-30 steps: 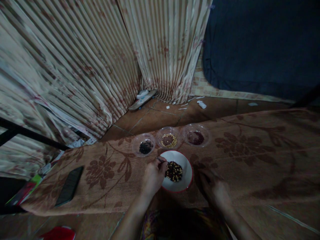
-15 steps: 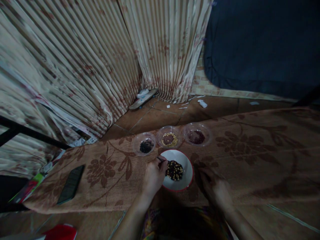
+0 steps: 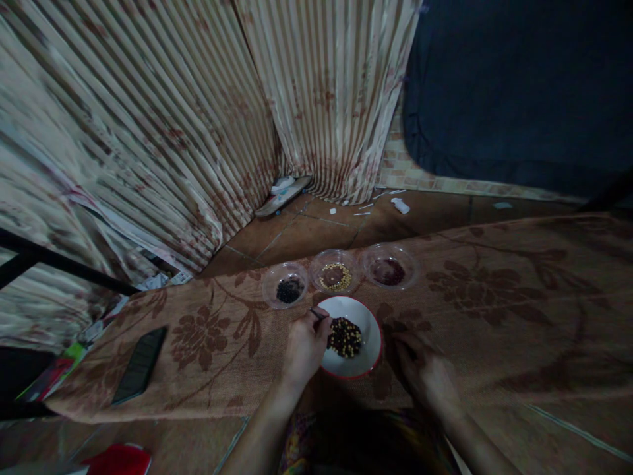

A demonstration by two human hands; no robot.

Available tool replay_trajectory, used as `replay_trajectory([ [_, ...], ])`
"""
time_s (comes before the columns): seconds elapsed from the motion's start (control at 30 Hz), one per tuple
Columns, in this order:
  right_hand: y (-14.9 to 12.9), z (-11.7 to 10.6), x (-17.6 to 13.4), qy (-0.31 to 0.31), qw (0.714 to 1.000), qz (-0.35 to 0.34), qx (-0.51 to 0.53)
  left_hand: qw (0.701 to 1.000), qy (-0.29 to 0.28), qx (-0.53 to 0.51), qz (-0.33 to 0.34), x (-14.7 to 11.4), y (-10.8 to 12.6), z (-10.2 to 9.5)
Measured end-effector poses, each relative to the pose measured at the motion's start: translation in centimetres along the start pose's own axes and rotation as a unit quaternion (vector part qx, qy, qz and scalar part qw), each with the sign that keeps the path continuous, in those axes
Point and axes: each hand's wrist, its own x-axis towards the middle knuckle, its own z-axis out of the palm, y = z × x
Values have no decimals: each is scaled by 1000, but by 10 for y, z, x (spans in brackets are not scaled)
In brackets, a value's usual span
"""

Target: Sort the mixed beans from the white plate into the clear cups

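A white bowl with a red rim (image 3: pixel 368 353) holds a mix of dark and pale yellow beans (image 3: pixel 345 338). My left hand (image 3: pixel 306 343) is at the bowl's left rim, its thumb and fingers pinched together over the edge. Something thin and dark shows at those fingertips, too small to name. To the right of the bowl, my right hand (image 3: pixel 428 369) rests low over the cloth; shadow hides its fingertips. Behind the bowl stand three clear plastic bowls: one with black beans (image 3: pixel 289 290), one with yellow beans (image 3: pixel 336 277), one with dark red beans (image 3: pixel 390 271).
A brown flowered cloth (image 3: pixel 494 343) covers the narrow table. A dark phone (image 3: pixel 141 365) lies on its left part. Beyond the far edge are striped curtains (image 3: pixel 198 119), a skateboard (image 3: pixel 283 196) and small white scraps on the tiled floor. A red item (image 3: pixel 121 458) lies below left.
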Motion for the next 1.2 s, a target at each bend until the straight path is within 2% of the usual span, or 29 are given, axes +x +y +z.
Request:
replay_trajectory([
  [0.4, -2, -1, 0, 12, 1000, -2, -6, 999, 13, -46, -13, -1, -4, 1],
  [0.63, -6, -3, 2, 27, 1000, -10, -5, 995, 32, -95, -28, 3, 18, -15],
  [0.8, -5, -2, 3, 31, 999, -18, 3, 992, 56, -109, 5, 32, 29, -24],
  [0.93, -2, 1, 2, 32, 999, -22, -2, 992, 83, -63, 65, 69, 26, -21],
  [1.0, -2, 2, 3, 35, 999, -25, 0, 992, 93, -44, 69, 81, 22, -19],
  [1.1, -2, 2, 3, 36, 999, -26, 1, 992, 93, -41, 72, 83, 14, -15],
  [1.2, -2, 1, 3, 30, 999, -23, -4, 993, 88, -59, 59, 73, 7, -13],
])
